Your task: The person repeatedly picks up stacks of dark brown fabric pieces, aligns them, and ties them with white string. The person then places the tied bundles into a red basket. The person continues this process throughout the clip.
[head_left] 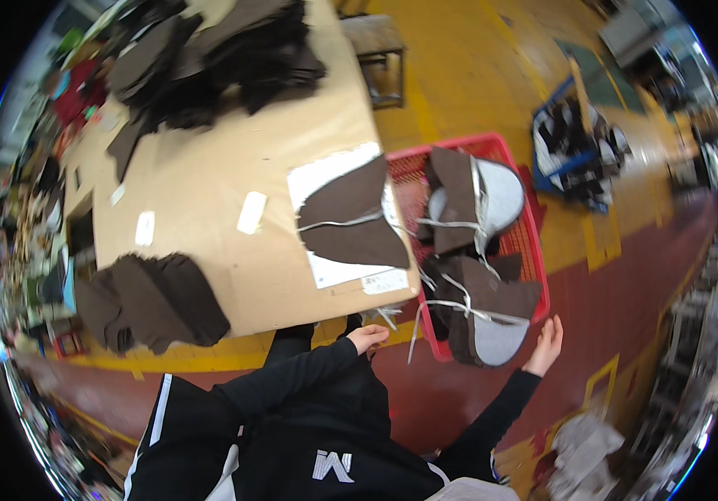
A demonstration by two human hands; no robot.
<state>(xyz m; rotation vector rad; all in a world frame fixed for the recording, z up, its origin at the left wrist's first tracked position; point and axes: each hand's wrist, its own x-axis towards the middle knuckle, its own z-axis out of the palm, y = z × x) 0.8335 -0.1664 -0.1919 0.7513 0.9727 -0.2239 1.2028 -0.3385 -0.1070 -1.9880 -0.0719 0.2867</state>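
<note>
My left hand hovers with curled fingers just below the table's near corner, close to loose ends of a white strip; nothing shows inside it. My right hand is spread open beside a bundle of dark brown and grey fabric pieces tied with white strips, at the near end of a red crate. More tied bundles lie in the crate. On the table's corner a brown fabric stack, bound by a white strip, rests on white paper.
The tan table carries a stack of brown pieces at its near left edge, a large dark pile at the far end and small white labels. A blue crate of items stands on the yellow floor beyond.
</note>
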